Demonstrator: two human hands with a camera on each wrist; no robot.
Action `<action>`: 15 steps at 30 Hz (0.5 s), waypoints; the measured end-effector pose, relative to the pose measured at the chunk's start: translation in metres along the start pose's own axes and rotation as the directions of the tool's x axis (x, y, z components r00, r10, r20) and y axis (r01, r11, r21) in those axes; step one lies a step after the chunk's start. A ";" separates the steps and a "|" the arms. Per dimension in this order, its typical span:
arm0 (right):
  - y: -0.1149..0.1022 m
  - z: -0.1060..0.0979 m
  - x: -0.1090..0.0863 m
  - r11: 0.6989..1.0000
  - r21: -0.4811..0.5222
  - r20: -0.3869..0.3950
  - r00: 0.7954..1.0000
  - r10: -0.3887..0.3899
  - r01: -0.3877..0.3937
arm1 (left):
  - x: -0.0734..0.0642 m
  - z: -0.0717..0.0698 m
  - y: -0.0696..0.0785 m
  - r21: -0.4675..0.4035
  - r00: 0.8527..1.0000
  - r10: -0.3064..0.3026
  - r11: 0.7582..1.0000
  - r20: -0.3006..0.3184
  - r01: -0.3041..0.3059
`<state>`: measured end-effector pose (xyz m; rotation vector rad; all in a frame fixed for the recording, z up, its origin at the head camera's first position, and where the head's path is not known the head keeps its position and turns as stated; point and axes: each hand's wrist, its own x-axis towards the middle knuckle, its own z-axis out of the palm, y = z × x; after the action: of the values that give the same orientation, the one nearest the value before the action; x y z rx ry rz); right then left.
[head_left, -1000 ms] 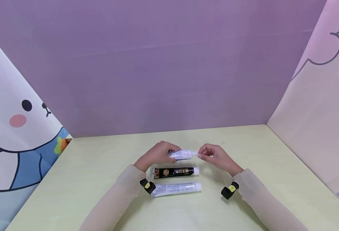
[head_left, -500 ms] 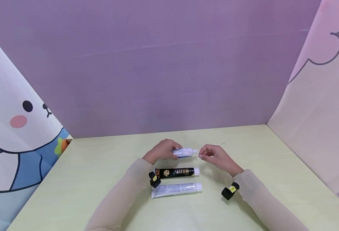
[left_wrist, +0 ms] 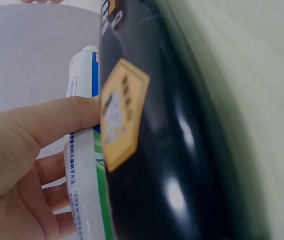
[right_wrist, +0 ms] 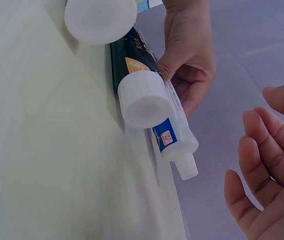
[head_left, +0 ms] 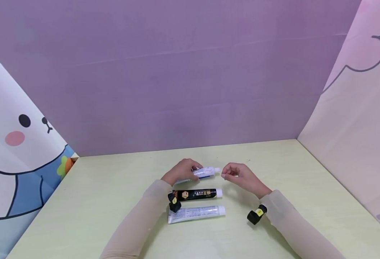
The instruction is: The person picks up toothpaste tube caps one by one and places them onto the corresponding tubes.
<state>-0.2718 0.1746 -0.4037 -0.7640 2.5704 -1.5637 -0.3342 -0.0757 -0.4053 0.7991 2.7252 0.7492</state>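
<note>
My left hand (head_left: 182, 170) grips a white toothpaste tube (head_left: 204, 172) near its middle, thumb on the near side. The tube's narrow white tip (right_wrist: 186, 166) points toward my right hand (head_left: 243, 177). That hand hovers just right of the tip, fingers loosely bent, with nothing visible between them. In the right wrist view, a gap separates its fingertips (right_wrist: 252, 122) from the tip. Closest to me after the held tube lies a black toothpaste tube (head_left: 196, 194) with a white cap. In the left wrist view the black tube hides part of the white one.
A second white toothpaste tube (head_left: 196, 213) lies nearest the front, roughly parallel to the black one, cap to the right. All are on a pale table (head_left: 105, 201). A purple wall (head_left: 190, 90) rises behind, with printed panels at both sides.
The white tube's tip was at my right fingertips a second ago; now they are apart. My left arm has shifted right, and more of the tube's tail shows. My right hand is nearly still.
</note>
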 end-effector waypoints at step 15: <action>-0.001 -0.001 -0.003 1.000 0.001 0.003 1.000 -0.003 0.003 | 0.000 0.005 -0.011 -0.249 0.998 -0.057 0.967 -0.021 0.050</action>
<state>-0.2692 0.1762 -0.4032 -0.7692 2.5678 -1.5628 -0.3381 -0.0817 -0.4153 0.6602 2.5942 1.0710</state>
